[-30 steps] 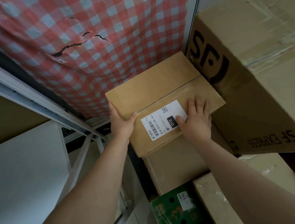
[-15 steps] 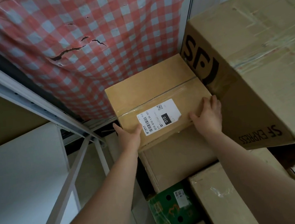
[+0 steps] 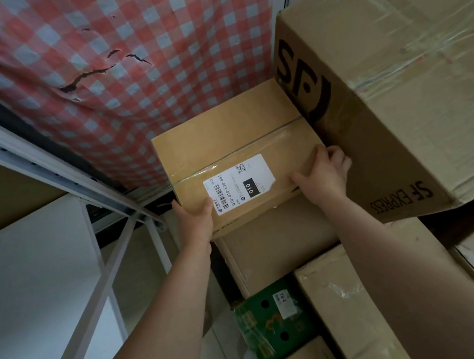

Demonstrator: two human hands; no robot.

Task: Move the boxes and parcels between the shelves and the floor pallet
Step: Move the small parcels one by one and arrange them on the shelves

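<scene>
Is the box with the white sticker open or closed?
Closed. Clear tape runs along the seam of the box, and its flaps lie flat.

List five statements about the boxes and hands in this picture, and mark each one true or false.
1. The left hand and right hand both grip the labelled box. True.
2. Its label shows the number 020. False: it shows 010.
3. The SF Express box stands to the right of the labelled box. True.
4. The green box sits on top of the labelled box. False: it lies lower down, nearer the person.
5. The cloth behind the boxes is plain blue. False: it is red-and-white checked.
</scene>
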